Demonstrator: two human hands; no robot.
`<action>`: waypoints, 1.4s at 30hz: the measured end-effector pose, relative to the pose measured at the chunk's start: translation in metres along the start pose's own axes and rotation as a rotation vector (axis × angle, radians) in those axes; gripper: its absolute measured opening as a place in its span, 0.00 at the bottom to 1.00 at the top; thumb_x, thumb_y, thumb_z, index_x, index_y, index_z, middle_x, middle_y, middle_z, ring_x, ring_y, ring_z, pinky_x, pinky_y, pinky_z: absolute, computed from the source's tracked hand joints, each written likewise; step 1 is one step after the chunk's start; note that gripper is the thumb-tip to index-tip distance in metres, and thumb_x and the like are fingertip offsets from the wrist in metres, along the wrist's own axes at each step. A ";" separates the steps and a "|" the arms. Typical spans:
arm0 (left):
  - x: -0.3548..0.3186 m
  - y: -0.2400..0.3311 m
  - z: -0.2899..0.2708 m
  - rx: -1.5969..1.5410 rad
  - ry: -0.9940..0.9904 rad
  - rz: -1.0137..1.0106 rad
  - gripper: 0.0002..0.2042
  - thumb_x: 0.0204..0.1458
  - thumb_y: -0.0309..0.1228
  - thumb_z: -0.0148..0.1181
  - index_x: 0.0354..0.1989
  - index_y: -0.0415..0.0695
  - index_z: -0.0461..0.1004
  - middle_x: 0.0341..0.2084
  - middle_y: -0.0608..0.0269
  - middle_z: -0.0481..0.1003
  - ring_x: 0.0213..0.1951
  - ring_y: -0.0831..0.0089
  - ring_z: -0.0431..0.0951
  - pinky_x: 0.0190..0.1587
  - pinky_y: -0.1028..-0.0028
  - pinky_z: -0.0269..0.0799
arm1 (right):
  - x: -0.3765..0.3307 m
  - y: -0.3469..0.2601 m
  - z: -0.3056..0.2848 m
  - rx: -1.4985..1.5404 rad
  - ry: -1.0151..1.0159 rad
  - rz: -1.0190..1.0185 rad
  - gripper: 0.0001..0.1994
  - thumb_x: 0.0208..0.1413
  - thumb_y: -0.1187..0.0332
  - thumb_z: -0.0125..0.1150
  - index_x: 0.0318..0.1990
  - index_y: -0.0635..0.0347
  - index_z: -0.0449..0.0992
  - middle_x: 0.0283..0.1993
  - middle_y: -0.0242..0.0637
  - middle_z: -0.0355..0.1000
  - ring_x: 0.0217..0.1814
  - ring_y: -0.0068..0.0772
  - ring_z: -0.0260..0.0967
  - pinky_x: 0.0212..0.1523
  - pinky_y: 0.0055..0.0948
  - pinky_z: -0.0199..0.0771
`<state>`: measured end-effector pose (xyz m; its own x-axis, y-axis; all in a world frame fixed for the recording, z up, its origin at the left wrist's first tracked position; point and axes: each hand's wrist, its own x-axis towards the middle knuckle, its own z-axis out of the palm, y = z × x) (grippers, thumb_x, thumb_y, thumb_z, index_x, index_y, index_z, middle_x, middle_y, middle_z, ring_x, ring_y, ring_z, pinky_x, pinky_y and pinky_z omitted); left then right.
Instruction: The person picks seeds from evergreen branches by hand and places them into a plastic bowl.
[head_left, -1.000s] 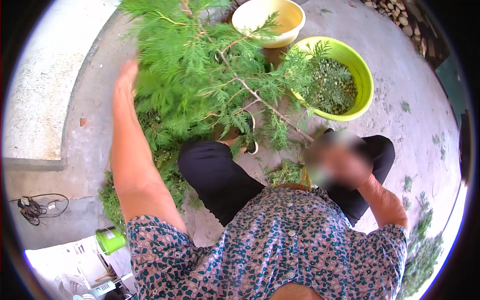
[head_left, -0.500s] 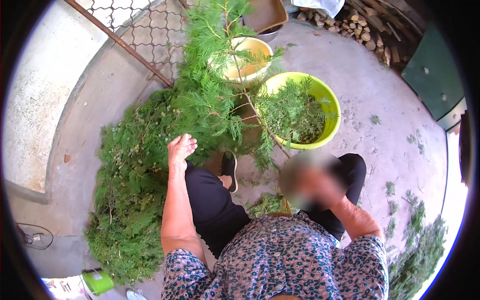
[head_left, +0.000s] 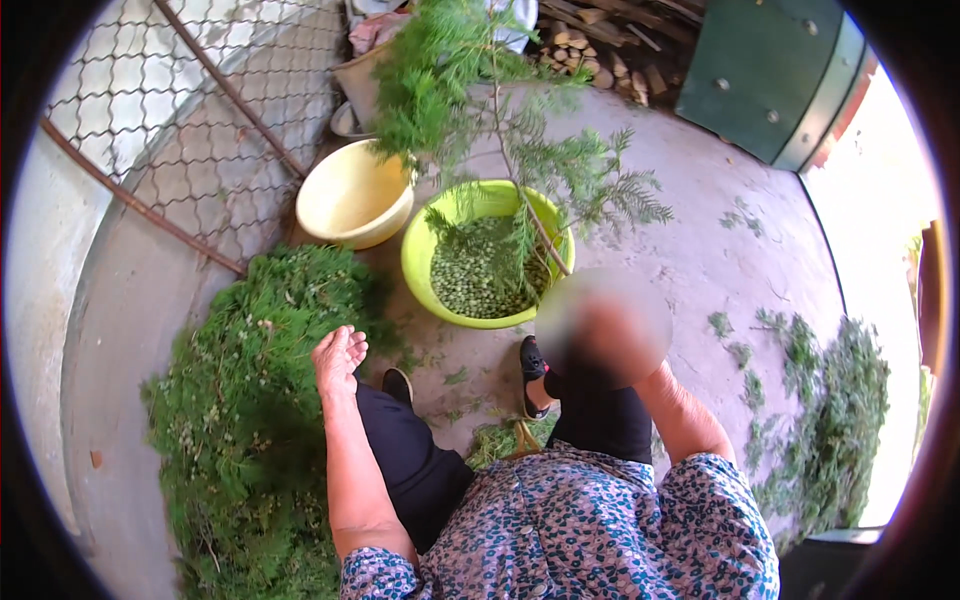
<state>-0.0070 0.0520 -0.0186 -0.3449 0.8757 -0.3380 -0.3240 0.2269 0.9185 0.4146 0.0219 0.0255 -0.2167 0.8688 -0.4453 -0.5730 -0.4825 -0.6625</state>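
Note:
My right hand (head_left: 605,325) is smeared by a blur, but the stem of a long evergreen branch (head_left: 508,150) runs into it. The branch rises away from me, its leafy sprays spread over a lime-green basin (head_left: 412,262). Small round green cones (head_left: 475,275) cover the bottom of that basin, partly hidden by the foliage. My left hand (head_left: 340,358) is raised above my left knee with its fingers curled in; what they hold, if anything, is hidden. Beside it lies a large heap of cut evergreen branches (head_left: 250,400).
A cream basin (head_left: 350,195) stands left of the green one, near a wire mesh panel (head_left: 215,130). Stacked firewood (head_left: 580,50) and a dark green metal panel (head_left: 765,75) are at the back. More cut greenery (head_left: 835,430) lies on the concrete floor at right.
The view has turned to the right. The branch has swung right, from over the heap and cream basin to over the green basin, uncovering the cones. My left hand stays raised beside the heap.

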 end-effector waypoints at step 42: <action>0.026 0.055 0.066 -0.214 -0.685 0.398 0.23 0.56 0.38 0.41 0.57 0.38 0.53 0.54 0.51 0.58 0.56 0.60 0.58 0.57 0.65 0.52 | -0.015 0.014 0.127 -1.250 -0.250 -0.810 0.11 0.40 0.64 0.55 0.24 0.65 0.71 0.23 0.49 0.69 0.29 0.52 0.68 0.29 0.43 0.68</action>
<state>0.0249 0.1153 0.0364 0.1229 0.9554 0.2686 -0.4758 -0.1808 0.8608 0.3095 0.0166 0.0998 -0.3799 0.8727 0.3066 0.3940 0.4526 -0.8000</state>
